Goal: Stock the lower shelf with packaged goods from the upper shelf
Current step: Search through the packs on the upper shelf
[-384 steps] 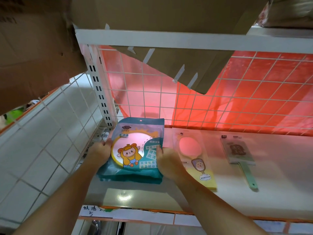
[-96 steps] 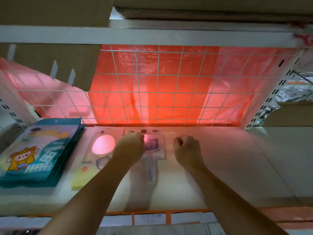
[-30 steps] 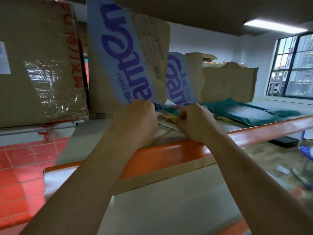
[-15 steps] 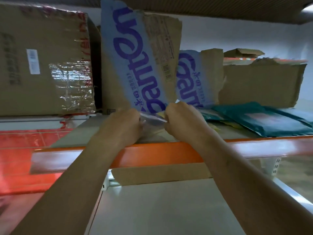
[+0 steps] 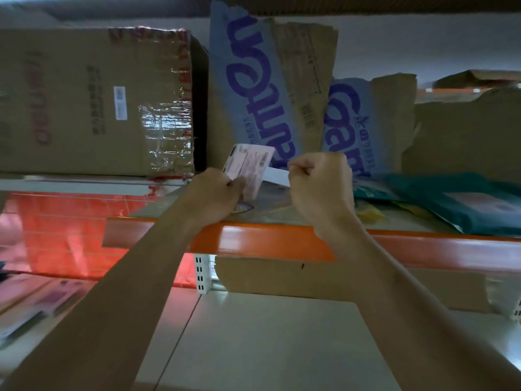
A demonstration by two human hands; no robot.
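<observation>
- Two shelves fill your view. The upper shelf (image 5: pixel 282 245), fronted by an orange beam, crosses the middle. The lower shelf (image 5: pixel 267 342), a pale board, lies beneath your forearms.
- At the left of the upper shelf stands a large taped cardboard box (image 5: pixel 84 103), with shiny tape across its near corner.
- Just right of that box leans a torn carton (image 5: pixel 262 88) with a blue panel and purple lettering. A shorter torn piece with the same print stands to its right.
- Red sheeting (image 5: pixel 70 235) shows under the upper shelf at the left.
- Teal packs (image 5: pixel 465 204) lie flat on the upper shelf at the right, with a yellow pack (image 5: pixel 368 214) partly hidden beside them.
- Some flat packs (image 5: pixel 42 303) lie on the shelf level at the far lower left, too blurred to make out.
- Your left hand (image 5: pixel 217 196) and right hand (image 5: pixel 321 190) are both raised over the orange beam, close together.
- The pink-and-white pack (image 5: pixel 251 167) is lifted above the upper shelf in front of the torn carton, tilted up, with its printed back towards you.
- The fingers of your left hand are curled round the pack's lower corner. The fingers of your right hand are closed in a pinch on the white strip sticking out of its right side.
</observation>
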